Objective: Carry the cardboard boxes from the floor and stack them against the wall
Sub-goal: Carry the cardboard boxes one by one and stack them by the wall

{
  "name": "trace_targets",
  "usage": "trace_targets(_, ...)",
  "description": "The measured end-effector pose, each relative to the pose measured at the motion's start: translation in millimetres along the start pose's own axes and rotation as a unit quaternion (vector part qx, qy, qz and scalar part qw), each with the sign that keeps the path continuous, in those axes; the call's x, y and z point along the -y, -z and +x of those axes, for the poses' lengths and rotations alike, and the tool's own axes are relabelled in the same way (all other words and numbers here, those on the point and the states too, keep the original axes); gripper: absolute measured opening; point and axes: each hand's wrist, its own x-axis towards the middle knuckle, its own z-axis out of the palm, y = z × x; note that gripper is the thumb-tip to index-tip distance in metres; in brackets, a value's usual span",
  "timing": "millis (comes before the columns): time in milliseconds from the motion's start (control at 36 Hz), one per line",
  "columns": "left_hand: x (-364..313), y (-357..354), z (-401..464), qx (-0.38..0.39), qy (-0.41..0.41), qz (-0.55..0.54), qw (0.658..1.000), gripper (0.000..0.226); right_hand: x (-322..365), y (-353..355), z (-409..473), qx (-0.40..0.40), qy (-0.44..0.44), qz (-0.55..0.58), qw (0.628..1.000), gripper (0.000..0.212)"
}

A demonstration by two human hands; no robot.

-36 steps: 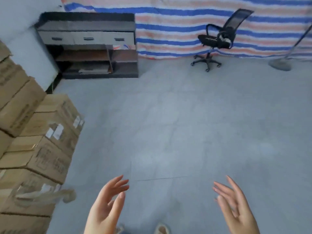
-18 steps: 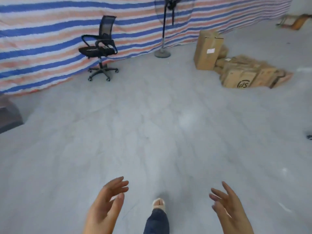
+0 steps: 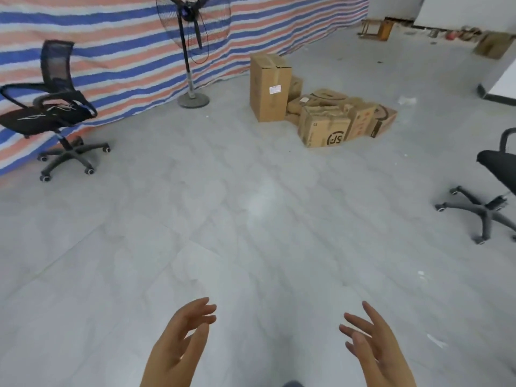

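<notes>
Left hand and right hand spread, empty. Risk: tall box tips when lifted; crumpled boxes may sag, slip.

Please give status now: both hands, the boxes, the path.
Left hand open, right hand open, both empty. Cardboard boxes on floor ahead by the striped tarp. Bare floor between; office chairs off to both sides.
</notes>
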Motion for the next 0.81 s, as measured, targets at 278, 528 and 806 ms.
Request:
trace_targets(278, 1.7, -57.4, 142.6, -0.044, 0.017, -0.011, 0.999, 0.034, -7.1, -24.9, 165.7, 0.025, -0.006, -0.007, 1.0, 0.053)
trace_targets(528, -38.1, -150.7, 305.2, -0.038, -0.003, -0.018, 0.999, 0.035, 19.3, -18.9, 358.8, 0.009, 0.037, 0.001, 0.999, 0.048)
trace_targets(806, -51.0, -190.2, 451.9, -0.031, 0.03, -0.018, 0.999, 0.026, 12.2, -55.2, 502.9, 0.013, -0.014, -0.04, 0.999, 0.032)
